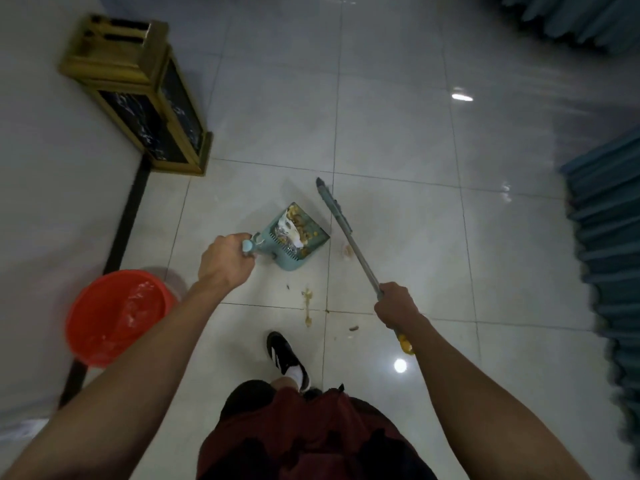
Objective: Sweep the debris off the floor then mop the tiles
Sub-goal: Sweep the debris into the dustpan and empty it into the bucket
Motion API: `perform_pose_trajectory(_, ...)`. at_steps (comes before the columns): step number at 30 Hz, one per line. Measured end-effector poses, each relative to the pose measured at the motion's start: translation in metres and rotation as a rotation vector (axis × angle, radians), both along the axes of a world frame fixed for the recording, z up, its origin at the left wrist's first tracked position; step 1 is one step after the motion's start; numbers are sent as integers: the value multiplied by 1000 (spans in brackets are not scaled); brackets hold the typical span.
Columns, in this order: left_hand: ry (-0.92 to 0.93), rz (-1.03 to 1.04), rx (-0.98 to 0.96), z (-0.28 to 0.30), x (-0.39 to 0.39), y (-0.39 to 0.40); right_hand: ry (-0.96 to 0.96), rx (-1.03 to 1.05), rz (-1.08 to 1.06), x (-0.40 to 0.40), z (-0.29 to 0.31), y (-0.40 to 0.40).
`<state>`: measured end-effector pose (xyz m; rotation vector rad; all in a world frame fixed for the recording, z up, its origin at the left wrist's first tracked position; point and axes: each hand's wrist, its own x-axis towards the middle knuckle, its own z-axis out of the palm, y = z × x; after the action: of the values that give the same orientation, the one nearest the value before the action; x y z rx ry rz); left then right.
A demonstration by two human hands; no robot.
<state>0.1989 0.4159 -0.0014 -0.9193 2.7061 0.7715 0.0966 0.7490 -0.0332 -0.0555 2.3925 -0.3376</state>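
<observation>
Left hand (225, 259) clenches the handle of the teal dustpan (298, 237), loaded with debris (294, 230) at centre floor. Right hand (396, 304) grasps the broom (341, 223), its head at one o'clock of the pan. Smears (307, 306) lie at six o'clock of it; red bucket (117, 315) at eight.

Glossy floor tiles (398, 133) – plastic dustpan (294, 251), metal broom handle (360, 258).

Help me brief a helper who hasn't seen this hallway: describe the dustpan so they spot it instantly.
Start at the gold-framed bin against the left wall, then look down the tiles toward the person. The dustpan sits there, its handle gripped by the left hand. It is the only pale teal scoop, loaded with yellowish scraps.
</observation>
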Motion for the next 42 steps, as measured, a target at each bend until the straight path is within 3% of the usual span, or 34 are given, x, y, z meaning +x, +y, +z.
perform_pose_trajectory(14, -3, 307, 44, 19, -10, 1, -45, -8, 347, -116, -2, -51)
perform_pose_trajectory(24, 104, 787, -70, 33, -3, 146, -67, -128, 673, -201, 12, -20)
perform_pose_trajectory(33, 123, 1064, -195, 90, 40, 248, -153, -209, 862, -180, 50, -24)
perform_pose_trajectory(42, 136, 1246, -359, 135, 108, 285, -179, -252, 993, -115, 82, -46)
